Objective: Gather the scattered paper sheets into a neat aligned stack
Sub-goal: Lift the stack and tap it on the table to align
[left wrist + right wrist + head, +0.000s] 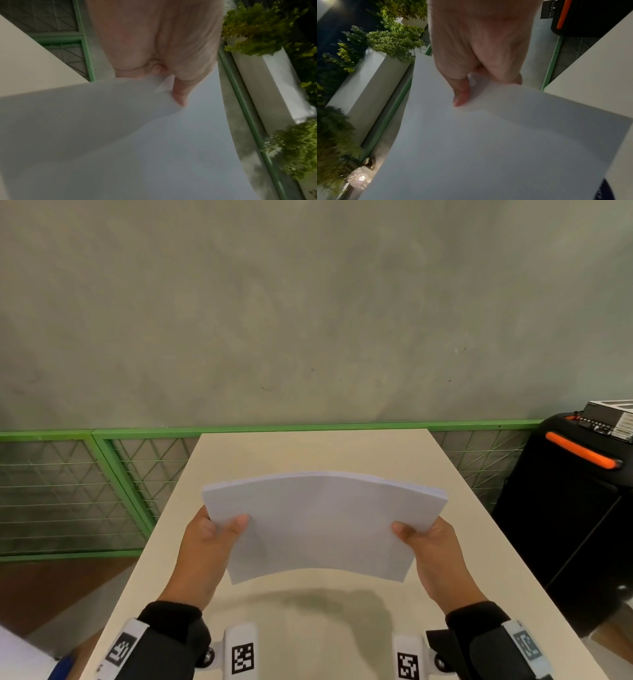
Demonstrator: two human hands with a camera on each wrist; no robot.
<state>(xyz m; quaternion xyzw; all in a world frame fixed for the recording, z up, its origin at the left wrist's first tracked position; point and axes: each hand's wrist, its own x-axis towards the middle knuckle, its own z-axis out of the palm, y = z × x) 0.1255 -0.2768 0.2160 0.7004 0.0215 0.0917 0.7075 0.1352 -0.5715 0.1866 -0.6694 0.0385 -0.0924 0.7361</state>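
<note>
A stack of white paper sheets (322, 522) is held up above the beige table (308, 628), bowed upward in the middle. My left hand (209, 542) grips its left edge, thumb on top and fingers underneath. My right hand (431, 546) grips the right edge the same way. In the left wrist view the thumb (180, 94) presses on the paper sheets (154, 148). In the right wrist view the thumb (460, 94) lies on the paper sheets (488, 148). The fingers under the stack are hidden.
A green mesh fence (85, 491) runs behind and left of the table. A black case with an orange handle (579, 453) stands at the right. Planters with green shrubs (390, 39) show in the wrist views. The stack's shadow falls on the table's near part.
</note>
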